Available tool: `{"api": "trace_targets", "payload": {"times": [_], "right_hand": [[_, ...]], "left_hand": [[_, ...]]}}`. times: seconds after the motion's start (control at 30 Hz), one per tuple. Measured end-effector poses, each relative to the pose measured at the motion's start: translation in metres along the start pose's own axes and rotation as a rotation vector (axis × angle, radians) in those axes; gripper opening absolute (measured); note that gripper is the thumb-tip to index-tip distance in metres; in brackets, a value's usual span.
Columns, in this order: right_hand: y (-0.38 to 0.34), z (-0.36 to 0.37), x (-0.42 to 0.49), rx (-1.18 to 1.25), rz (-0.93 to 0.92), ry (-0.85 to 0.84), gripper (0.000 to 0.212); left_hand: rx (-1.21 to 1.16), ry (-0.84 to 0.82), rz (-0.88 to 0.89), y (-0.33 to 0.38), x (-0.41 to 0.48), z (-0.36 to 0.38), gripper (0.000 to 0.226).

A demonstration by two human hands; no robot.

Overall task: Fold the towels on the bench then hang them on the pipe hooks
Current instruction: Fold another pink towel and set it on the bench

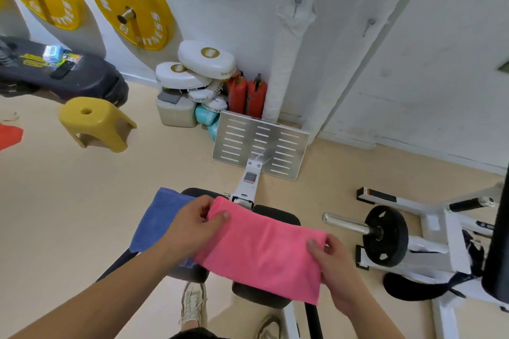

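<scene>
A pink towel (261,248) lies folded across the black padded bench (278,215) in front of me. My left hand (192,226) pinches its far left corner. Along the towel's right edge, my right hand (330,261) grips the cloth, thumb on top. A blue towel (157,217) lies beside it on the left, partly under my left hand and drooping off the bench. Two white wrapped pipes (286,63) run up the wall, each with a small hook (297,4) near the top.
A slotted metal foot plate (261,143) stands beyond the bench. A yellow stool (96,124) sits on the floor at left. White boxing pads (198,74) and two red extinguishers (248,93) fill the corner. A weight machine with a black plate (385,237) is at right.
</scene>
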State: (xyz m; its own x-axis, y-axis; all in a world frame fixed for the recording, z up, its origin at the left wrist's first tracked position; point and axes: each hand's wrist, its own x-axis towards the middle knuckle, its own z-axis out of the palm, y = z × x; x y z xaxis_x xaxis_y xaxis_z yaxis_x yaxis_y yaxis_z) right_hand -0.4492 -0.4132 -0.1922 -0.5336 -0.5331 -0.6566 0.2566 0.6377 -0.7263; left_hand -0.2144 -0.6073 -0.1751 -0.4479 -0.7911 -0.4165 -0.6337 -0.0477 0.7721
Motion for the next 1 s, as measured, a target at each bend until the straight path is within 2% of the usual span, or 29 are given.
{"api": "trace_targets", "payload": {"times": [0.13,0.23,0.33,0.5,0.63,0.7,0.77,0.8,0.87,0.93,1.0], "right_hand": [[-0.046,0.065,-0.024,0.107,-0.114,-0.132,0.016],[-0.07,0.119,-0.048,0.163,-0.17,-0.254,0.014],[-0.077,0.155,-0.062,0.145,-0.222,-0.236,0.016],[-0.074,0.176,-0.068,0.134,-0.2,-0.227,0.02],[-0.073,0.194,-0.069,0.227,-0.082,-0.271,0.038],[-0.073,0.203,-0.065,0.253,-0.067,-0.257,0.047],[-0.072,0.211,-0.059,0.273,-0.072,-0.204,0.043],[-0.071,0.214,-0.055,0.278,-0.082,-0.173,0.035],[-0.073,0.218,-0.05,0.275,-0.094,-0.153,0.022],[-0.077,0.223,-0.043,0.265,-0.102,-0.196,0.023],[-0.082,0.228,-0.038,0.297,-0.093,-0.281,0.027]], "left_hand": [[-0.032,0.151,0.068,0.011,-0.02,-0.018,0.007],[-0.101,0.168,0.132,0.018,-0.04,-0.017,0.011],[-0.169,0.2,0.091,0.013,-0.057,-0.013,0.017],[-0.205,0.298,0.075,-0.002,-0.07,-0.031,0.014],[-0.145,0.233,0.11,-0.005,-0.073,-0.035,0.014],[-0.15,0.111,0.16,-0.003,-0.075,-0.041,0.02],[-0.205,0.04,0.156,-0.004,-0.075,-0.048,0.028],[-0.259,0.045,0.117,-0.006,-0.074,-0.054,0.03],[-0.293,0.183,0.039,-0.016,-0.067,-0.068,0.031],[-0.227,0.326,0.022,-0.034,-0.053,-0.088,0.044],[-0.321,0.243,-0.088,-0.05,-0.04,-0.111,0.068]]}}
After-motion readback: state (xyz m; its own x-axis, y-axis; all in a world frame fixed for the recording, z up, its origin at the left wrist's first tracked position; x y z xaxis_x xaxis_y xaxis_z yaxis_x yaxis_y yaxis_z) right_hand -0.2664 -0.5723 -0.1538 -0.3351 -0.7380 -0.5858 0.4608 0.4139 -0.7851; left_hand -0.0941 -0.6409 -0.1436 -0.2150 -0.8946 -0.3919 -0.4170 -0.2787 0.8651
